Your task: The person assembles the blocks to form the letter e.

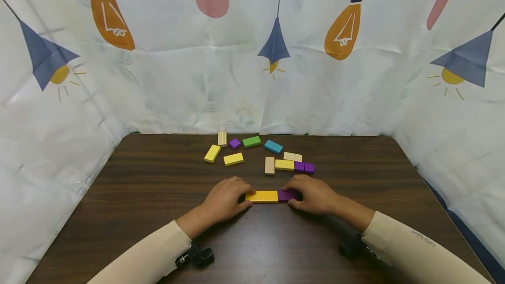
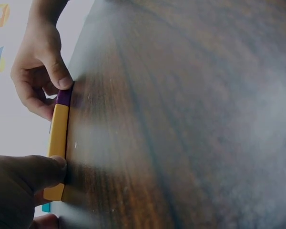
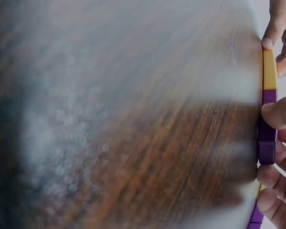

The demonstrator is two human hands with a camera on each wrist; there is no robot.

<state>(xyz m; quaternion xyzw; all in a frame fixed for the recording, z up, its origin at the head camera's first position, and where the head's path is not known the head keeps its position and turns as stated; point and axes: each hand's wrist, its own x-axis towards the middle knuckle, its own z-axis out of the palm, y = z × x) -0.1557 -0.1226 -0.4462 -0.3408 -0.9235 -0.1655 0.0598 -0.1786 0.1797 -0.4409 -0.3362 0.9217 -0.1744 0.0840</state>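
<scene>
In the middle of the wooden table, a yellow block [image 1: 263, 197] and a purple block [image 1: 285, 195] lie end to end in one straight row. My left hand [image 1: 229, 196] grips the left end of the yellow block, the thumb on its near side. At the other end, my right hand [image 1: 313, 194] pinches the purple block between thumb and fingers, covering its right part. In the left wrist view, the left thumb [image 2: 50, 171] presses on the yellow block's long face. The right wrist view shows the right thumb [image 3: 276, 114] against the purple block's side.
Behind the row stand a tan block [image 1: 269, 166], another yellow block [image 1: 284, 165], small purple blocks [image 1: 304, 167] and a pale block [image 1: 293, 157]. Farther back lie a blue block [image 1: 273, 146], a green block [image 1: 251, 142], a purple block [image 1: 234, 143] and several others. A printed curtain [image 1: 244, 95] surrounds the table.
</scene>
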